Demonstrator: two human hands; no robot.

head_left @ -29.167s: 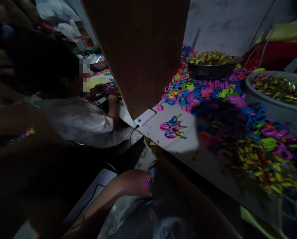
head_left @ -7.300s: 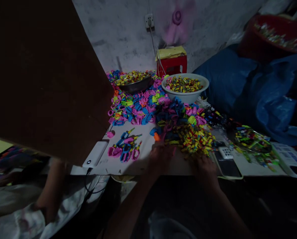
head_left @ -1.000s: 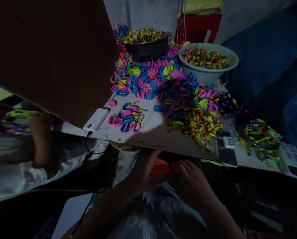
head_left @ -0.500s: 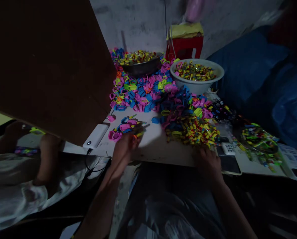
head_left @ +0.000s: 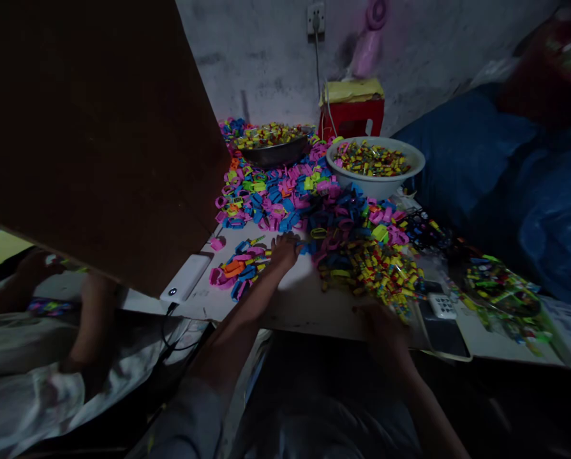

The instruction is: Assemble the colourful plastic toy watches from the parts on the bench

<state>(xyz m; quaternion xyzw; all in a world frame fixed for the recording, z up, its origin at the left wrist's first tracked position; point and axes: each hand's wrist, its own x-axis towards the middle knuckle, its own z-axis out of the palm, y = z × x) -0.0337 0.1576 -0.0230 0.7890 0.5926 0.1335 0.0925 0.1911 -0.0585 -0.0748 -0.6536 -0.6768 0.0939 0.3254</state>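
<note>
My left hand reaches over the table, fingers stretched toward a blue plastic piece at the near edge of a large heap of pink, blue and green band-shaped plastic pieces. Whether it touches that piece is hard to tell. My right hand, blurred, is at the table's front edge, below a pile of small yellow-and-red wrapped pieces. Its fingers are drawn together; anything between them is too dark to make out. Left of my left forearm lies a small group of banded pieces, an orange one on top.
A large brown board rises at left, beside a white power bank. Behind stand a metal bowl and a white basin, both full. A phone and small remote lie right. Another person's arm shows at far left.
My left hand has left the small group, where an orange piece now lies, and moved right and forward to the heap. My right hand has drawn slightly left, away from the yellow pile.
</note>
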